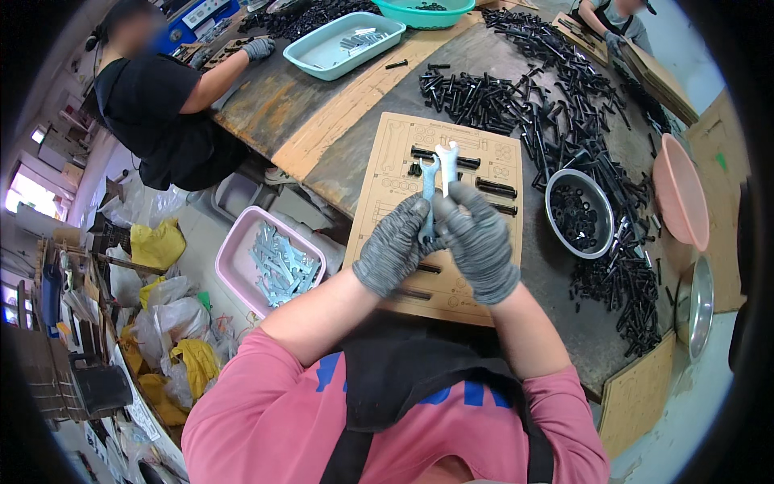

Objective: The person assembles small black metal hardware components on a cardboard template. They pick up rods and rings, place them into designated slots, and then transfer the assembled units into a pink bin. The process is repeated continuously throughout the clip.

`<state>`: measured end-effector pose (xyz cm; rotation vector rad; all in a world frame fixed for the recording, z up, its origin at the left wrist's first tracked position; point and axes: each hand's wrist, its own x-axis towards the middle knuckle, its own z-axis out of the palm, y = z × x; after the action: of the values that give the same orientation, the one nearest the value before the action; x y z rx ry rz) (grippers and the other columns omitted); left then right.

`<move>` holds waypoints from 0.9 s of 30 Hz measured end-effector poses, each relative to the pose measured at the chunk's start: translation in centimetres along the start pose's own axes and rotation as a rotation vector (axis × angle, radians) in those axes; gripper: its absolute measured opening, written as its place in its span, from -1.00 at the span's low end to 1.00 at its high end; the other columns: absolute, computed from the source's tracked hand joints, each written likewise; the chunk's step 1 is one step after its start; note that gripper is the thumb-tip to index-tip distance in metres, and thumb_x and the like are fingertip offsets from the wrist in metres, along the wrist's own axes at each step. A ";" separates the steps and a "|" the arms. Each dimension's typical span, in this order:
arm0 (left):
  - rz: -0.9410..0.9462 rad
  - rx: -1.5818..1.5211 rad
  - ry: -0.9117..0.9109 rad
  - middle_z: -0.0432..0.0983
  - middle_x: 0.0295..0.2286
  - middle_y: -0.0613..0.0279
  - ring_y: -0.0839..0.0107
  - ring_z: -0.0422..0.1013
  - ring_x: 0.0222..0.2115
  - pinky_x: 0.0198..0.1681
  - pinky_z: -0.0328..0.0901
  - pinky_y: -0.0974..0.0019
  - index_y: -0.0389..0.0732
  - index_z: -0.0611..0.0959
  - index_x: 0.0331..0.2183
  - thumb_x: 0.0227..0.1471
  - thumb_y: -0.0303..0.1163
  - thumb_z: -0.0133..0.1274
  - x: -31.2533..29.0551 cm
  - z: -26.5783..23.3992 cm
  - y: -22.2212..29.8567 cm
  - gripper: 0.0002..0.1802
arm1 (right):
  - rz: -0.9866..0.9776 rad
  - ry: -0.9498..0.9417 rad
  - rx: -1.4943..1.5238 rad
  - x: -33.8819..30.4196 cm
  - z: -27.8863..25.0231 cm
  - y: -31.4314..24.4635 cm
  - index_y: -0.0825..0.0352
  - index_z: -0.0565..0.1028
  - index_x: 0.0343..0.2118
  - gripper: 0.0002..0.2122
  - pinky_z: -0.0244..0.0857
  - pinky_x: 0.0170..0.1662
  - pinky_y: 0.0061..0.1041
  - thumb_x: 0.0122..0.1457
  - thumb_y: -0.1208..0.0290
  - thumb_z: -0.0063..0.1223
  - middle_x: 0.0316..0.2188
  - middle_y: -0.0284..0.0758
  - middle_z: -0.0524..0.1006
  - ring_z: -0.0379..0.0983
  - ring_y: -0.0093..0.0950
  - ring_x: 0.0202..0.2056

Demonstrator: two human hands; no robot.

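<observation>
In grey gloves, my left hand and my right hand are close together over a tan printed board on the table. Closed fingers of my left hand grip a grey open-end wrench. Beside it, a brighter silver wrench rises from the closed fingers of my right hand. Both jaws point away from me, and the fingers hide part of the handles. Black bolts lie on the board around the hands; some are partly covered.
A metal bowl of black nuts stands right of the board, among heaped black bolts. Left of the table, a pink bin holds wrenches. A teal tray and a green basin stand farther back. Two co-workers are at the table.
</observation>
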<state>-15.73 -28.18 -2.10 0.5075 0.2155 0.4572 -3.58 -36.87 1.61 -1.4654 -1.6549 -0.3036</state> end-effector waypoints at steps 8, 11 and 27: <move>0.454 1.129 -0.064 0.33 -0.20 0.13 0.35 0.30 -0.17 -0.11 0.26 0.37 -0.25 0.31 -0.08 -0.01 -0.44 -0.11 0.3 0.3 -1.1 -0.60 | -0.102 -0.163 -0.145 -0.5 -0.2 -0.1 0.27 0.35 -0.12 -0.47 0.04 0.05 -0.29 -0.26 0.28 0.17 -0.20 -0.29 0.38 0.33 -0.36 -0.14; 0.246 0.637 -0.047 0.38 -0.30 0.21 0.45 0.35 -0.33 -0.30 0.31 0.43 -0.21 0.34 -0.10 0.08 -0.29 -0.15 0.6 0.2 0.1 -0.66 | -0.082 -0.182 -0.039 -1.0 -1.0 1.1 0.26 0.34 -0.11 -0.49 0.14 -0.01 -0.32 -0.22 0.31 0.15 -0.22 -0.27 0.40 0.34 -0.34 -0.15; 0.023 1.976 0.685 0.46 -0.29 -0.06 0.16 0.42 -0.30 -0.19 0.27 0.18 -0.22 0.47 -0.15 -0.02 -0.30 -0.10 14.2 -5.4 8.9 -0.64 | 0.827 -0.853 -0.631 -5.6 -11.5 19.9 0.26 0.32 -0.08 -0.47 0.17 -0.02 -0.31 -0.21 0.39 0.18 -0.11 -0.12 0.31 0.27 -0.18 -0.08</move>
<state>-8.17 -12.29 -3.42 2.2721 1.3695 0.2890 18.79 -43.02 -2.82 -2.8904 -1.4008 0.3597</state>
